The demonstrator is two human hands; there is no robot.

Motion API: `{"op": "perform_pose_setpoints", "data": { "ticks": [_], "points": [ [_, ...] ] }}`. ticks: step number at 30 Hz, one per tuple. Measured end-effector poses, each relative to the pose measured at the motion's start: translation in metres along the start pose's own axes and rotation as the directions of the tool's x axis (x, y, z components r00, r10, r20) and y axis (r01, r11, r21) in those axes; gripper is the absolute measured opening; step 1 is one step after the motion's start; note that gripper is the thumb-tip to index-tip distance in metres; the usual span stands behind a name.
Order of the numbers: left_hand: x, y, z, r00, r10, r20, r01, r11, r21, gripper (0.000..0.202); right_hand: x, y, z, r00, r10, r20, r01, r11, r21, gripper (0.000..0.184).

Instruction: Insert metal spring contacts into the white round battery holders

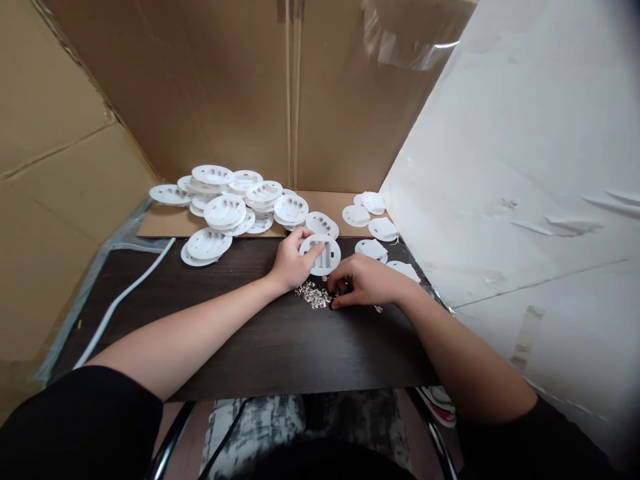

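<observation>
A white round plastic battery housing (333,261) with molded slots is gripped by my left hand (293,260), the thumb pressed on its face. Just right of it, my right hand (357,277) reaches down at the edge of a pile of small shiny metal battery contacts (314,295). Its thumb and fingers are curled inward among the pieces; what lies between the fingertips is too small and hidden to make out. The pile lies on the dark table (280,353), below the held housing.
Stacked white housings (225,212) spread over a cardboard sheet (165,223) at the back left. Several more lie face down (384,229) at the right. A white cable (125,297) runs along the left. Cardboard (215,87) and a white panel (525,153) wall in the table.
</observation>
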State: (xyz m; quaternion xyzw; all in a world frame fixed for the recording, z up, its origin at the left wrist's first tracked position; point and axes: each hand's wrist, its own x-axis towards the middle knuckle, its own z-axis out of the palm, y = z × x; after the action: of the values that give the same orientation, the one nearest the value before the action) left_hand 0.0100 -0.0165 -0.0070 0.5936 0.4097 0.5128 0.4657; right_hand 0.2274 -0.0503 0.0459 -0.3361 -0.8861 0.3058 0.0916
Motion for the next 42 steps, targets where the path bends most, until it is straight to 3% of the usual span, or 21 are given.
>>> {"op": "perform_pose_setpoints", "data": {
  "ticks": [7, 17, 21, 23, 26, 29, 32, 35, 42],
  "points": [
    [0.001, -0.004, 0.000, 1.000, -0.007, -0.002, 0.007, 1.000, -0.018, 0.028, -0.002, 0.003, -0.004, 1.000, 0.009, 0.014, -0.009, 1.000, 0.017, 0.005],
    [0.002, -0.005, -0.001, 1.000, -0.011, 0.002, 0.011, 1.000, -0.022, 0.024, -0.003, 0.002, -0.006, 0.997, -0.017, 0.076, 0.019, 1.000, -0.025, 0.017],
    [0.001, -0.001, 0.000, 0.999, -0.031, 0.007, 0.031, 0.998, -0.054, 0.025, -0.007, -0.004, -0.011, 0.994, -0.067, 0.090, 0.059, 0.994, 0.088, 0.010],
    [0.000, 0.001, 0.000, 0.999, -0.038, 0.009, 0.039, 0.997, -0.064, 0.025, -0.010, -0.008, -0.014, 0.996, -0.066, 0.052, 0.055, 0.979, 0.198, 0.007],
    [0.000, 0.003, 0.000, 0.999, -0.037, 0.010, 0.037, 0.998, -0.047, 0.023, -0.012, -0.013, -0.014, 0.993, 0.005, -0.117, 0.040, 0.926, 0.375, 0.018],
    [0.000, 0.004, 0.000, 0.999, -0.037, 0.007, 0.037, 0.999, -0.012, 0.023, -0.012, -0.012, -0.011, 0.952, 0.116, -0.285, 0.057, 0.844, 0.533, 0.026],
    [0.000, 0.003, 0.000, 1.000, -0.028, 0.012, 0.028, 1.000, 0.006, 0.023, -0.009, -0.007, -0.007, 0.926, 0.172, -0.335, 0.088, 0.766, 0.637, 0.029],
    [0.000, 0.000, 0.000, 1.000, -0.010, 0.024, 0.010, 1.000, 0.007, 0.023, -0.004, -0.001, -0.004, 0.915, 0.192, -0.355, 0.102, 0.741, 0.663, 0.033],
    [-0.001, -0.001, 0.001, 0.996, -0.007, 0.089, 0.008, 1.000, -0.009, 0.026, 0.008, 0.010, 0.006, 0.825, 0.274, -0.494, 0.113, 0.777, 0.619, 0.034]
  ]
}}
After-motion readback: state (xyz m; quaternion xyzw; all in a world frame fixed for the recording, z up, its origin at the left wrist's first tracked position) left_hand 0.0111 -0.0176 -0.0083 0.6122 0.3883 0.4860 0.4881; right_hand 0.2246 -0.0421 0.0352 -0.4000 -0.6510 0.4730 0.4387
